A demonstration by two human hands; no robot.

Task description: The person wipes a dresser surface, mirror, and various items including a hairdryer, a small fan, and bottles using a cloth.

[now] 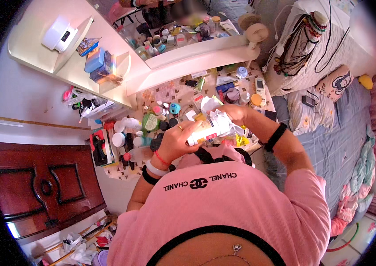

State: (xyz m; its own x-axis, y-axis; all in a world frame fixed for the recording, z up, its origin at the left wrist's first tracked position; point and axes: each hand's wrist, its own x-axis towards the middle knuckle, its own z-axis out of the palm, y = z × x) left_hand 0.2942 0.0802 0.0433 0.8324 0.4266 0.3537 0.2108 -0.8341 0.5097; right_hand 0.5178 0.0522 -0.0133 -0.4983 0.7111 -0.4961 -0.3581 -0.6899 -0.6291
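Observation:
My left hand [180, 136] is closed around a white bottle [206, 131] that bears a printed label and lies tilted across the view. At the bottle's other end, my right hand [236, 114] holds crumpled white tissue [222, 121] against it; the fingertips are partly hidden. Beyond the hands a white piece of paper or packaging [210, 103] stands up. Under and around them the dressing table [171, 87] carries a green round jar [150, 122], a small blue container [175, 108] and a yellow packet [242, 140].
A large mirror [161, 50] rises behind the table, with a shelf unit [68, 74] on the left. White bottles [118, 139] crowd the left side. An orange-lidded jar [256, 99] and a remote control [260, 90] lie right. A bed [320, 146] stands at the right.

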